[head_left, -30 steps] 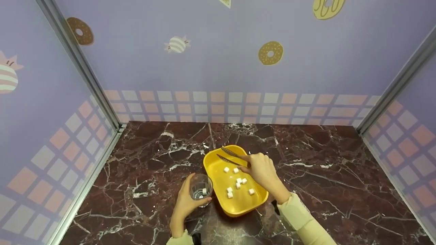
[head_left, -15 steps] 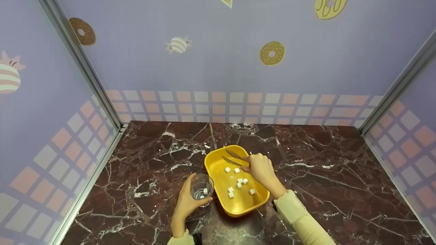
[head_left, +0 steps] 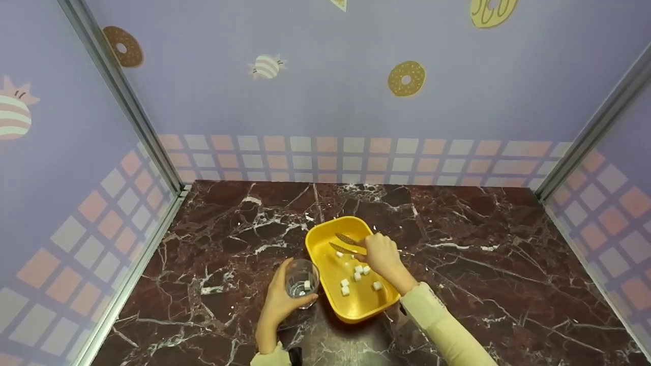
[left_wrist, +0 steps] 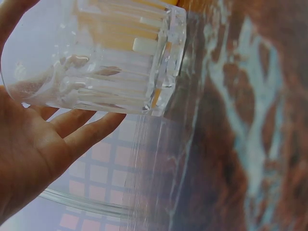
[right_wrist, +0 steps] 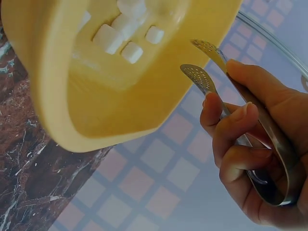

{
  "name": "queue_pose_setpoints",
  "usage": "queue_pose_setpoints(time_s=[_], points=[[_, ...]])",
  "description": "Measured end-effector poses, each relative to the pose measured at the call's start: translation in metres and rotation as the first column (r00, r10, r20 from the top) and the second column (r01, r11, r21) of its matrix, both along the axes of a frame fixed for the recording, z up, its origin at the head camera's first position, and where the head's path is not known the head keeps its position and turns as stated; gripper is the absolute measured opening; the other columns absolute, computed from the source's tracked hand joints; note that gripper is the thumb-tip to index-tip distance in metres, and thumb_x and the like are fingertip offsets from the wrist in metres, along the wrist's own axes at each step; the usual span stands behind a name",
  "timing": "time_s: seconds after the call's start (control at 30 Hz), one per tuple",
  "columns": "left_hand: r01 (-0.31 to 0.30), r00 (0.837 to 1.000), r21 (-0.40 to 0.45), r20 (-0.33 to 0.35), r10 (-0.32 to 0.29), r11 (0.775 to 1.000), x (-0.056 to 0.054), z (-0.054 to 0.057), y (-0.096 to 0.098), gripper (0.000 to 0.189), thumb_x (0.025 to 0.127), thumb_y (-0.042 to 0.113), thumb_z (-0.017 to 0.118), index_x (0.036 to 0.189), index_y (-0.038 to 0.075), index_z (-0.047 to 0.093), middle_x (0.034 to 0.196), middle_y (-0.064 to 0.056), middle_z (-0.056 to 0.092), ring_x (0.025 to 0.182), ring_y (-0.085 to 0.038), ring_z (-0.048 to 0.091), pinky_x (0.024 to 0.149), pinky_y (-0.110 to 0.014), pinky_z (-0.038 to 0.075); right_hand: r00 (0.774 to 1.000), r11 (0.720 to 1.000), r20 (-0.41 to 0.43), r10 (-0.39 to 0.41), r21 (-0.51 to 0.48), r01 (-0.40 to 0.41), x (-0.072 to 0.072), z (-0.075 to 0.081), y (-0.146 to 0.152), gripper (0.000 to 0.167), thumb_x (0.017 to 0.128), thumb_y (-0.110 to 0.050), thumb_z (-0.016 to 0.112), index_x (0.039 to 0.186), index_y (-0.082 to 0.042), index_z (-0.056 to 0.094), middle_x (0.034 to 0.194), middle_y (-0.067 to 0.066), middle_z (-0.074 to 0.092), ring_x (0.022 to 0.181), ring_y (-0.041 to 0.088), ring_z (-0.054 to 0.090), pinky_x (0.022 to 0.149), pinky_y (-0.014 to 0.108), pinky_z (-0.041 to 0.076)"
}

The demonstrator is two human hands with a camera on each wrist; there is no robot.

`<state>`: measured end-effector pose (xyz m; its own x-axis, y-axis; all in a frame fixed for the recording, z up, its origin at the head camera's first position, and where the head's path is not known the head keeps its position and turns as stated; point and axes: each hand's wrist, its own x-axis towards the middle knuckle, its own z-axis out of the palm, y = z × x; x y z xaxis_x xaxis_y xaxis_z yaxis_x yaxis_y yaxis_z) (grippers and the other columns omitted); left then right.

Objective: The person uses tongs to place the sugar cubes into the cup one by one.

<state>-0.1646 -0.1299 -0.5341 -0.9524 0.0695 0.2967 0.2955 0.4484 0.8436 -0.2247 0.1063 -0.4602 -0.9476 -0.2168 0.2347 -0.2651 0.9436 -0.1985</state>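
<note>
In the head view my left hand [head_left: 277,300] grips a clear glass tumbler [head_left: 300,278], thumb and fingers on opposite sides. A white cube [left_wrist: 144,45] shows near the tumbler's bottom in the left wrist view. My right hand [head_left: 384,256] holds metal tongs [head_left: 345,239] over the far part of a yellow tray [head_left: 351,318]. In the right wrist view, the tongs' perforated tips [right_wrist: 196,77] stand apart with nothing between them. Several small white cubes [head_left: 357,277] lie in the tray; the tongs and right hand partly hide the farther ones.
The tumbler stands close to the tray's left side on a dark red marble tabletop [head_left: 229,254]. Behind the table rises a purple wall [head_left: 330,76] with a checked band. Metal-framed side walls flank the table on the left and right.
My right hand has moved slightly left and nearer to me, and the tongs' tips have come lower over the far cubes. The left hand and tumbler stay in place.
</note>
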Motion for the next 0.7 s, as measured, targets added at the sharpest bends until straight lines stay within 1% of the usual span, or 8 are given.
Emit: queue_pose_setpoints(time_s=[0.13,0.23,0.33,0.47,0.7], points=[[-0.003,1.000,-0.004,0.009,0.003,1.000,0.000,0.000,0.000,0.096,0.055,0.031,0.084,0.132,0.005,0.034,0.122,-0.019,0.050,0.111,-0.035,0.050,0.097,-0.050,0.038,1.000,1.000,0.010,-0.003,0.031,0.003,-0.001,-0.002,-0.003,0.023,0.067,-0.030,0.076,0.082,-0.014,0.073,0.076,0.014,0.068,0.063,0.035,0.062,0.048,0.044,0.049],[-0.003,1.000,-0.006,0.019,0.003,1.000,0.000,0.000,0.000,0.096,0.055,0.031,0.084,0.133,0.006,0.033,0.123,-0.019,0.049,0.112,-0.035,0.049,0.097,-0.050,0.038,1.000,0.998,-0.001,-0.002,0.064,0.002,-0.002,-0.003,-0.005,0.021,0.066,-0.031,0.077,0.073,-0.012,0.071,0.073,0.014,0.067,0.062,0.035,0.062,0.047,0.044,0.050],[-0.007,1.000,-0.010,0.028,0.007,1.000,0.000,0.000,-0.001,0.096,0.055,0.032,0.083,0.133,0.007,0.033,0.125,-0.020,0.047,0.113,-0.036,0.048,0.096,-0.052,0.039,1.000,0.994,-0.015,-0.001,0.108,0.003,-0.003,-0.005,-0.006,0.023,0.064,-0.031,0.078,0.068,-0.011,0.070,0.071,0.013,0.067,0.062,0.034,0.062,0.047,0.043,0.050],[-0.011,1.000,-0.014,0.027,0.011,1.000,0.000,0.000,-0.001,0.096,0.055,0.032,0.084,0.133,0.007,0.033,0.127,-0.021,0.044,0.113,-0.038,0.047,0.096,-0.053,0.038,1.000,0.989,-0.014,-0.011,0.149,0.013,-0.005,-0.007,-0.009,0.027,0.062,-0.031,0.079,0.067,-0.008,0.068,0.069,0.012,0.066,0.063,0.032,0.062,0.049,0.042,0.051],[-0.017,1.000,-0.015,0.023,0.017,1.000,0.000,-0.001,-0.001,0.097,0.055,0.032,0.084,0.133,0.007,0.033,0.128,-0.022,0.044,0.113,-0.039,0.046,0.096,-0.053,0.038,0.999,0.982,0.022,-0.028,0.185,0.023,-0.009,-0.012,-0.011,0.029,0.061,-0.028,0.080,0.065,-0.005,0.062,0.069,0.012,0.064,0.064,0.032,0.062,0.052,0.043,0.052]])
